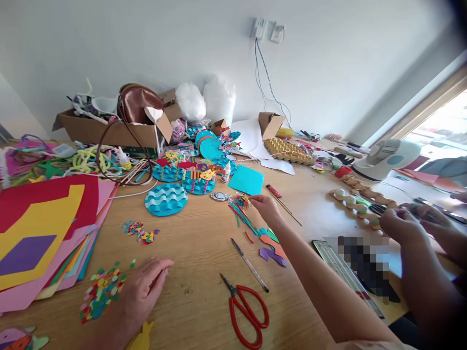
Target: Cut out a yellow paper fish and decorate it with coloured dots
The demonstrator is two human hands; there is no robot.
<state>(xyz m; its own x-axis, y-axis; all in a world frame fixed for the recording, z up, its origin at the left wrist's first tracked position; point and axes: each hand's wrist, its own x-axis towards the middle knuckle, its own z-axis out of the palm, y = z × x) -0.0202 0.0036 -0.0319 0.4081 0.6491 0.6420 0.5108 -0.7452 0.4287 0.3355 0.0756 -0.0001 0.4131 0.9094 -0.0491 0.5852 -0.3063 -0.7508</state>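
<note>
Wooden tabletop (197,243) against a white wall, crowded with craft stock, seen from my remote feed.

Left hand (144,287): lies palm down on the wood, fingers extended and loosely together, holding nothing. It sits just right of a heap of coloured paper dots (102,291). A yellow cut-out (144,335) lies near the wrist at the lower edge. The forearm enters from the bottom left.

Right hand (266,206): the arm is stretched well forward from the lower right, wrist low over the table. The fingers are partly curled, with their tips at a small bundle of coloured paper strips (242,203). Whether they have closed on the bundle I cannot tell, as the contact is too small to resolve.

Around the bundle: a grey fish cut-out (220,196) just to its left, loose paper scraps (272,247) below the forearm, a teal sheet (246,180) behind. A blue wavy disc (166,199) lies further left. A pen (250,265) and red scissors (248,311) lie between the two arms, touched by neither hand.

A stack of coloured sheets (40,233) occupies the left edge. At far right, a second person's hands (401,226) work near a ruler (346,274) — separate from the wearer's own.
</note>
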